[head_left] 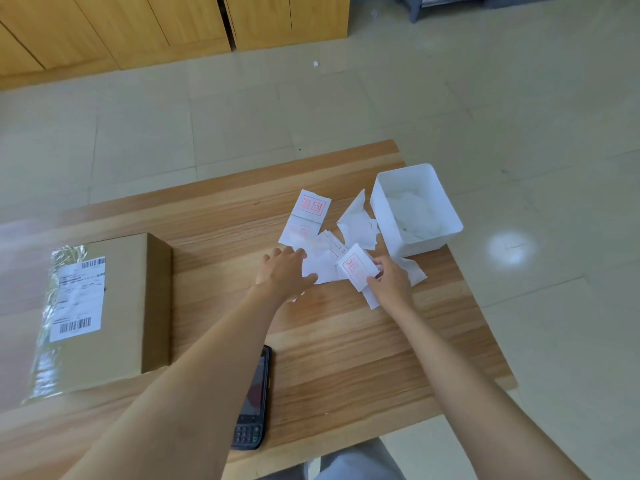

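Several white paper labels with red stamped characters lie scattered on the wooden table. My right hand pinches one stamped label and lifts it slightly off the pile. My left hand lies flat with straight fingers on the loose paper pile, pressing it down. Another stamped label rests flat farther back. A torn blank sheet sits beside the white bin.
A white plastic bin holding crumpled paper stands at the table's right edge. A cardboard parcel with a shipping label lies at the left. A black handheld scanner lies near the front edge under my left forearm. Wooden cabinets line the far wall.
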`<state>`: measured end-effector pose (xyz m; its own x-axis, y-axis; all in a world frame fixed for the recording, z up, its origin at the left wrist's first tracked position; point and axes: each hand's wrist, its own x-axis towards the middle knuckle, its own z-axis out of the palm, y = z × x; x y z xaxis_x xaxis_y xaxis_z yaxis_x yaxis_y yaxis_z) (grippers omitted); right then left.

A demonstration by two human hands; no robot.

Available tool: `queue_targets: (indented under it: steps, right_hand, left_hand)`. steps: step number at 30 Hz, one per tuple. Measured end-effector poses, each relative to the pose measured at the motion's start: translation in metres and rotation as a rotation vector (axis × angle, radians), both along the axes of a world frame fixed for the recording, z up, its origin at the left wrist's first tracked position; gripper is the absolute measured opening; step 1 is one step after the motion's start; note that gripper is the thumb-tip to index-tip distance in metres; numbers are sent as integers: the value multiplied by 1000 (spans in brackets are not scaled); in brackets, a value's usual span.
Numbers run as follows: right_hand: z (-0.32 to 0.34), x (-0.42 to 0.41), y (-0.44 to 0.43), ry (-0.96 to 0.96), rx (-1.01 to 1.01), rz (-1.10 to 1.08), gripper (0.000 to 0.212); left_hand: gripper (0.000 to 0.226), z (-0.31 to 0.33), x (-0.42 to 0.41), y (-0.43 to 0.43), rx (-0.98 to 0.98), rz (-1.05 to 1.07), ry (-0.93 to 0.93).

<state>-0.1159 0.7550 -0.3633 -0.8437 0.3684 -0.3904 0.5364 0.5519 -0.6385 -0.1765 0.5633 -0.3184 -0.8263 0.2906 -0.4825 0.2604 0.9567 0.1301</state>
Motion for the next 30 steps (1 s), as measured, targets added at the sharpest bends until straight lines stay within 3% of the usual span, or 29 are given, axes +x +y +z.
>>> queue_targets:
  steps: [11, 17, 21, 23, 30]
  right_hand:
    - [110, -26, -6, 158, -194, 105, 30]
    - [155, -43, -24, 223, -167, 233, 24]
    - [168, -49, -40, 210, -176, 226, 9]
    - [170, -51, -47, 220, -186, 211, 13]
    - [172, -57, -74, 247, -278, 180, 26]
  left_hand:
    - [56, 86, -23, 0, 246, -5, 179]
    - [52, 116, -26, -11, 326, -45, 265]
    - [54, 123, -25, -23, 371, -48, 269]
    - [56, 125, -25, -32, 394, -30, 270]
    - [20, 130, -35, -56, 569, 111, 257]
